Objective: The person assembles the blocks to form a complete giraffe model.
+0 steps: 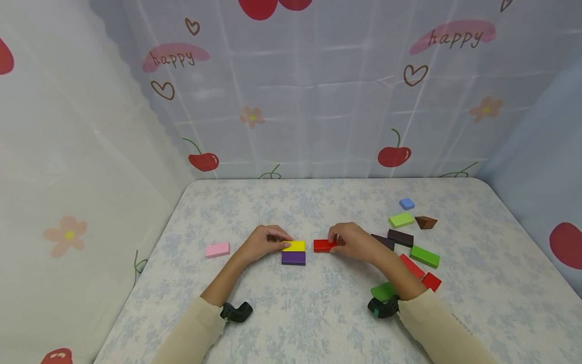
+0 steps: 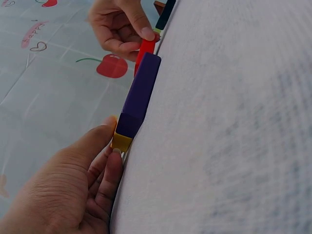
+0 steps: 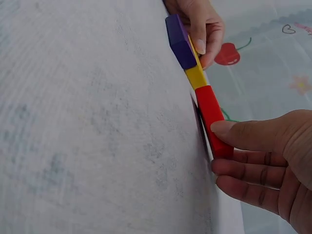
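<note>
My left hand (image 1: 265, 239) pinches the left end of a yellow block (image 1: 296, 246), which lies flat on the table. Directly in front of it, on the near side, a purple block (image 1: 293, 258) lies alongside and touches it. My right hand (image 1: 353, 240) holds a red block (image 1: 322, 246) between thumb and fingers, a short gap to the right of the yellow one and roughly in line with it. In the right wrist view, the thumb presses the near face of the red block (image 3: 210, 114), with the fingers behind. The left wrist view shows the purple block (image 2: 140, 92) nearest the camera.
A pink block (image 1: 217, 249) lies to the left. At the right are several loose blocks: a blue one (image 1: 406, 203), a light green one (image 1: 401, 220), a brown triangular one (image 1: 426, 222), dark ones (image 1: 400, 237), green ones (image 1: 425, 257) and red ones (image 1: 431, 282). The right forearm passes over part of them.
</note>
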The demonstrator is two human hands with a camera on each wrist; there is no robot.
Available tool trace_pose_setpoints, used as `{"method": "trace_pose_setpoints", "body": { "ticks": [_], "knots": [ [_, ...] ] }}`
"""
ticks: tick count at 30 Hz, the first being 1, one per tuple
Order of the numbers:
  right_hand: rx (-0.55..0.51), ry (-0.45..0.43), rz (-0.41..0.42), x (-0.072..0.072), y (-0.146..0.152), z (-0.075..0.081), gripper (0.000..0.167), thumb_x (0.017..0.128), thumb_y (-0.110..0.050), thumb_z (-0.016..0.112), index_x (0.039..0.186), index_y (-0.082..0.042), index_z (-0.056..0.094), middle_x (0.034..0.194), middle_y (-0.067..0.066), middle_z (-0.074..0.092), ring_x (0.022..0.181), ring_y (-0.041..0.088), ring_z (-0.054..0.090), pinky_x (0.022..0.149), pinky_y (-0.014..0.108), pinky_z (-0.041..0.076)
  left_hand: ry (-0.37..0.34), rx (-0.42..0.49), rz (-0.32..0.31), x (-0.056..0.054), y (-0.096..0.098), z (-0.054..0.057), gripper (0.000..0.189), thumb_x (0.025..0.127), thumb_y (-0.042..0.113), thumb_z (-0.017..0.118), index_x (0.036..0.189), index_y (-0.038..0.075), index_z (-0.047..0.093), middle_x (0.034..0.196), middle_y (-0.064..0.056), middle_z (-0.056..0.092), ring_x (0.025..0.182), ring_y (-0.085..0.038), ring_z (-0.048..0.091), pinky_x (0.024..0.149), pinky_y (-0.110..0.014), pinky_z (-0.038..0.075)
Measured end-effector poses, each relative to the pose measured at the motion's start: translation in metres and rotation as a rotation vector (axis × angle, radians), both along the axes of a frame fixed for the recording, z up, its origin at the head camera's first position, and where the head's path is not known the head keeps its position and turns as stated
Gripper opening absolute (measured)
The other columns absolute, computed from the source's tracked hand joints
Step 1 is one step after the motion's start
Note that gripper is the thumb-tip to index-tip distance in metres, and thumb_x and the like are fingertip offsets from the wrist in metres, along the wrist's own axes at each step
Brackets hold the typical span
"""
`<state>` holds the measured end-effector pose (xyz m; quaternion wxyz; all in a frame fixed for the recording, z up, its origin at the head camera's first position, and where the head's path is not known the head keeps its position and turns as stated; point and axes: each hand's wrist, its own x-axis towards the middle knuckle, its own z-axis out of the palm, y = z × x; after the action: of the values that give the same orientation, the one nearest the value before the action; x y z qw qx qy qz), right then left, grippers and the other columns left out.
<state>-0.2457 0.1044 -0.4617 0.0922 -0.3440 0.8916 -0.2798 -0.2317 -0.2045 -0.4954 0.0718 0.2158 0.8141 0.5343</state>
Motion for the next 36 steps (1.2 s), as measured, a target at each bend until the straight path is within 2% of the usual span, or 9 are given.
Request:
{"method": "trace_pose_setpoints", "body": {
  "ticks": [11,17,25,36],
  "knots": [
    [-0.037,0.034,0.043,0.007,-0.009,-0.005,0.018,0.084,-0.007,0.083,0.093,-0.009,0.067,0.086,0.001,0.064,0.075,0.015,0.056,0.067,0.024,0.050,-0.012,-0.011,-0.002,0.001,0.000,0.002,0.015,0.092,0.008,0.076,0.106,0.006,0.080,0.100,-0.007,0.074,0.073,-0.020,0.055,0.062,-0.022,0.045],
    [-0.040,0.045,0.030,0.010,-0.014,-0.004,0.018,0.084,-0.008,0.083,0.095,-0.007,0.068,0.087,0.002,0.064,0.074,0.015,0.055,0.067,0.024,0.049,0.003,-0.004,-0.013,0.000,0.000,0.003,0.015,0.092,0.006,0.075,0.106,0.004,0.079,0.100,-0.009,0.074,0.070,-0.022,0.056,0.060,-0.023,0.046],
    [-0.034,0.034,0.001,0.012,-0.018,-0.005,0.018,0.085,-0.008,0.083,0.097,-0.008,0.070,0.087,0.002,0.063,0.074,0.016,0.054,0.067,0.024,0.049,0.001,-0.011,-0.019,0.000,-0.001,0.002,0.015,0.093,0.008,0.075,0.106,0.005,0.080,0.100,-0.009,0.074,0.070,-0.020,0.056,0.060,-0.023,0.046],
    [-0.029,0.017,0.018,0.014,-0.021,-0.003,0.015,0.087,-0.005,0.080,0.099,-0.008,0.070,0.083,0.000,0.063,0.071,0.017,0.052,0.065,0.025,0.046,0.022,-0.003,-0.032,0.002,0.000,0.005,0.015,0.093,0.005,0.074,0.107,0.002,0.079,0.101,-0.013,0.074,0.069,-0.022,0.057,0.059,-0.023,0.046]
  ]
}}
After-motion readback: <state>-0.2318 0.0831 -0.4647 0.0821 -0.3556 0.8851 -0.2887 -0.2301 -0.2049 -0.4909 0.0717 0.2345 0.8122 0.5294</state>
